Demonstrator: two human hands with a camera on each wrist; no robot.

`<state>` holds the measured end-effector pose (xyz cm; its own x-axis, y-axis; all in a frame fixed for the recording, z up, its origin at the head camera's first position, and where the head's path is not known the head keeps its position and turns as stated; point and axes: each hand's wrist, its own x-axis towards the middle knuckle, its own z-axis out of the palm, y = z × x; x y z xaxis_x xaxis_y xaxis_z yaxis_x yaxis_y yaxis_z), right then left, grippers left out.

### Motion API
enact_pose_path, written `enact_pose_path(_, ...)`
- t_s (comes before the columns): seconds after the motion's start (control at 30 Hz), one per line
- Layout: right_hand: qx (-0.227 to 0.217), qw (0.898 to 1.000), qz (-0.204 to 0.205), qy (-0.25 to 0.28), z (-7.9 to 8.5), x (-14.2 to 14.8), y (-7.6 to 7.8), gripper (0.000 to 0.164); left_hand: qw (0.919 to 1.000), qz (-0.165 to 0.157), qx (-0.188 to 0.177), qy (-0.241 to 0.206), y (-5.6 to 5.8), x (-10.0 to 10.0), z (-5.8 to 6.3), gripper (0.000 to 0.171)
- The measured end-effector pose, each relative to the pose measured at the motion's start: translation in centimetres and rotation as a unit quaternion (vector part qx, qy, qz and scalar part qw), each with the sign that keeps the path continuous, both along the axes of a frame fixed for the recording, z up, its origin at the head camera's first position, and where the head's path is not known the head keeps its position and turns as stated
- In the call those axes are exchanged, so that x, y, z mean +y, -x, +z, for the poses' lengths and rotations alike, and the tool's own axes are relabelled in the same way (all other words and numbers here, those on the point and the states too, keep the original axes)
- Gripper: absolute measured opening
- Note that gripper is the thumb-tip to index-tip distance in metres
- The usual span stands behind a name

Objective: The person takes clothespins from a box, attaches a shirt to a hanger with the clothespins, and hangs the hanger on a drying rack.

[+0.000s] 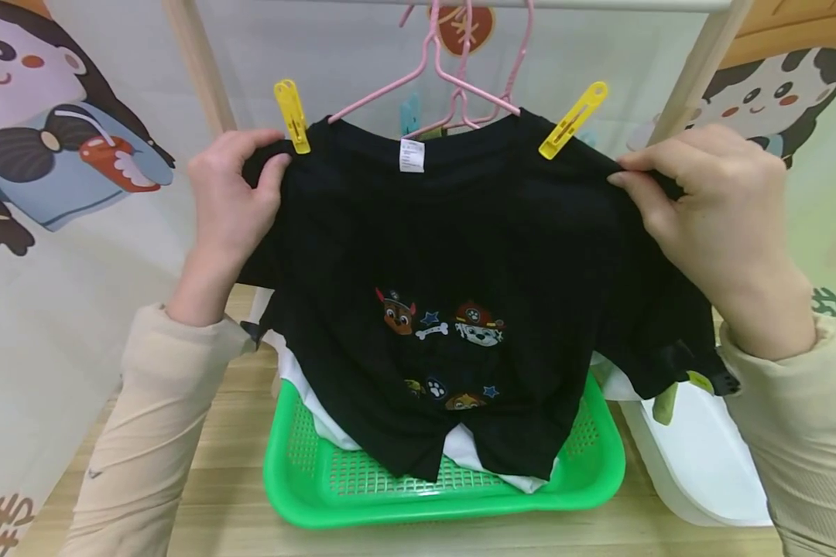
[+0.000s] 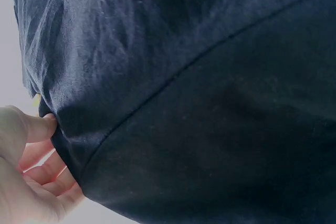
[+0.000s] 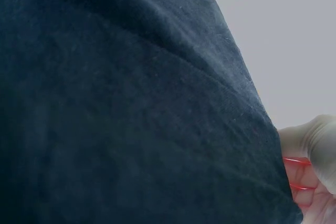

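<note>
A black T-shirt with cartoon dog heads printed on its front hangs from a pink hanger. One yellow clothespin clips its left shoulder and another yellow clothespin the right. My left hand pinches the shirt by the left shoulder and sleeve, thumb in front. On the other side my right hand pinches the right sleeve near its top between thumb and fingers. Dark cloth fills most of the left wrist view, and the same shirt covers much of the right wrist view.
Below the shirt stands a green basket with white cloth in it. A white container is at its right. Overhead runs a white rod holding more pink hangers. A blue clothespin shows behind the collar.
</note>
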<state>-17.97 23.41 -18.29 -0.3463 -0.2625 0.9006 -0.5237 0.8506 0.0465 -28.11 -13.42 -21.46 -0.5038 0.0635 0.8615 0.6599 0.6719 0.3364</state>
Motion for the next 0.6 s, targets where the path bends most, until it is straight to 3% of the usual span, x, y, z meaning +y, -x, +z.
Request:
enact_pose_path(0.4, 0.005, 0.999, 0.036, -0.039, -1.4, -0.8, -0.2, 0.010, 0.9982, 0.003, -0.044, 0.040, -0.6, -1.0, -1.8, 0.020)
enact_pose_path(0.6, 0.008, 0.999, 0.041, -0.033, -2.4, -1.5, -0.5, 0.014, 0.9958, 0.019, -0.065, 0.061, -0.9, -1.4, -2.1, 0.022)
